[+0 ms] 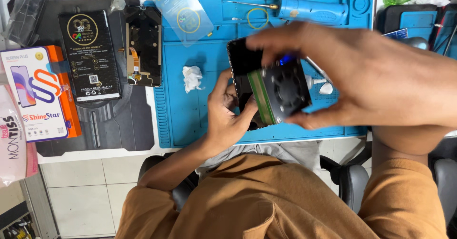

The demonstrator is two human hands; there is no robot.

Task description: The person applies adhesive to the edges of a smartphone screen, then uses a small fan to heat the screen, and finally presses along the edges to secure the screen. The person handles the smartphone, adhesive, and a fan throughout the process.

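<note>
At frame centre, the left hand (228,115) closes on the phone (240,63), long axis vertical. The right hand (362,77) pinches the small fan unit (283,91) directly over the phone's lower half.

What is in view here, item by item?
mat: one, blue, centre of bench
phone: one, black, over mat, in left hand
fan block: one, black and green, in right hand
tissue: one, white, on mat
blue tool: one, top of mat
film: one, clear, mat's top left corner
black box: one, left of mat
orange box: one, white and orange, far left
left hand: one, grips phone
right hand: one, fingers hold fan block
</note>
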